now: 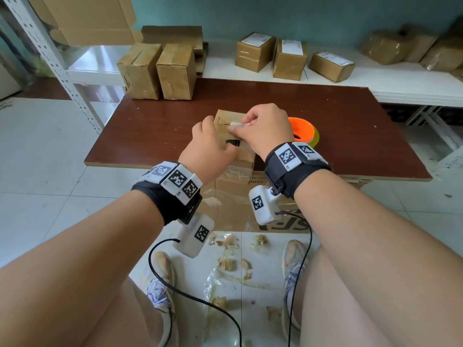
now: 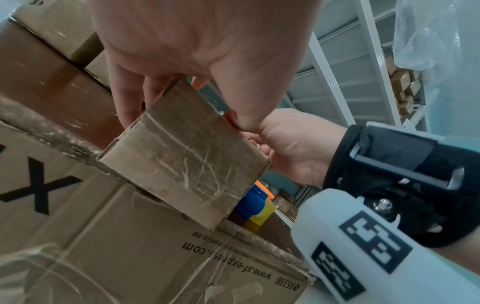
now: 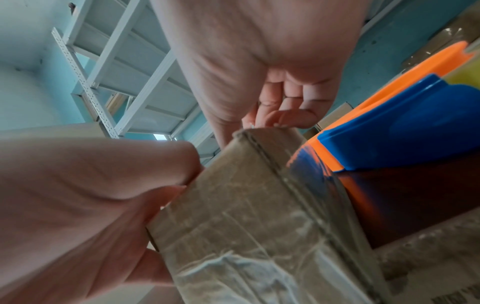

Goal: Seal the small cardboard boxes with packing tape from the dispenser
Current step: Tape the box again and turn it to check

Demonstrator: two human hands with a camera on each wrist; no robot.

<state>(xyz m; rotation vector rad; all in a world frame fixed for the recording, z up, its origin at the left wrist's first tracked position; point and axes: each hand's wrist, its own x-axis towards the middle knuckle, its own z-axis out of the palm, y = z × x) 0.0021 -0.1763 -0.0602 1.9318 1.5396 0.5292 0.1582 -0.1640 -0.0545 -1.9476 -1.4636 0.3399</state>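
Observation:
A small cardboard box stands at the near edge of the brown table. My left hand grips it from the left, fingers down one side and thumb on the other, as the left wrist view shows on the box. My right hand pinches a strip of clear tape on the box top. Wrinkled tape covers the box's near face. The orange, blue and yellow tape dispenser sits on the table just right of the box, behind my right wrist.
Two brown boxes stand at the table's back left. Labelled boxes sit on a white shelf behind. A large printed carton lies under the table edge by my knees. Tape scraps litter the floor. A metal rack post rises at left.

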